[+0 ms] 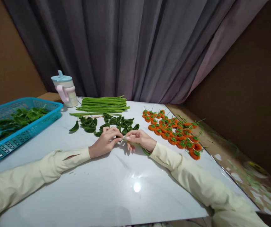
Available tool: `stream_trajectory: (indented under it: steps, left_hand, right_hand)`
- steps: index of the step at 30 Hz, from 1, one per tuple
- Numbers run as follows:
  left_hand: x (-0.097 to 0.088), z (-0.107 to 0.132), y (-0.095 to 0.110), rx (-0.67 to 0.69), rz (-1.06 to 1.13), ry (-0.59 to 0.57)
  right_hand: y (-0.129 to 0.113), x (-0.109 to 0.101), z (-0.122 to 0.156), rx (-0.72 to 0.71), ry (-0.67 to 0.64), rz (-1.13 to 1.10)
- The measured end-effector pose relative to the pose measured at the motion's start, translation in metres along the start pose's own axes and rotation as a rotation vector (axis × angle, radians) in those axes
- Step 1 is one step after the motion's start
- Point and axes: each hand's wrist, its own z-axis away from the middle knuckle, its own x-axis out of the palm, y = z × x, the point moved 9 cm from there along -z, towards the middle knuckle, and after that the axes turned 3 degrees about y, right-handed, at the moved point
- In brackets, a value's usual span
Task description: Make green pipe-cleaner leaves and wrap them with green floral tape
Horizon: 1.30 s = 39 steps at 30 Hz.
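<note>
My left hand and my right hand meet above the middle of the table, fingertips pinched close together. Between them shows the small pale tip of a thin green piece. A fuzzy green strip peeks out below my right wrist and seems to run under that palm; whether it joins the tip is hidden. Just behind my hands lie several dark green fuzzy leaves, looped like bent pipe cleaners. Orange fuzzy pieces with green tops spread to the right of my right hand.
A bundle of long green pipe cleaners lies at the back of the white table. Left of it stands a lidded cup with a pink handle. A blue basket holds green leaves. Scraps litter the right side.
</note>
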Motion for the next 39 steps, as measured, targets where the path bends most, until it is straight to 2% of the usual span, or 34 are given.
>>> stream_trajectory:
  steps: [6,13,18,25,29,33,39]
  left_hand:
    - [0.002,-0.001,-0.004,-0.101,0.081,-0.029]
    - [0.013,0.002,-0.015,-0.344,0.443,-0.118]
    - [0.020,0.004,-0.020,-0.445,0.617,-0.146]
    - [0.025,0.006,-0.025,-0.560,0.756,-0.153]
    - [0.025,0.006,-0.026,-0.578,0.791,-0.143]
    - [0.023,0.005,-0.027,-0.540,0.771,-0.132]
    - [0.011,0.002,-0.018,-0.402,0.543,-0.062]
  right_hand:
    - [-0.001,0.000,0.000,-0.027,-0.017,0.024]
    - [-0.003,0.001,0.003,-0.102,-0.026,0.078]
    - [-0.005,0.001,0.002,-0.166,-0.016,0.098]
    - [-0.007,-0.003,0.003,-0.219,0.076,0.106]
    - [-0.008,-0.002,0.004,-0.230,0.086,0.081]
    - [-0.009,0.003,0.004,-0.184,0.031,0.076]
    - [-0.009,0.006,0.003,-0.174,-0.002,0.045]
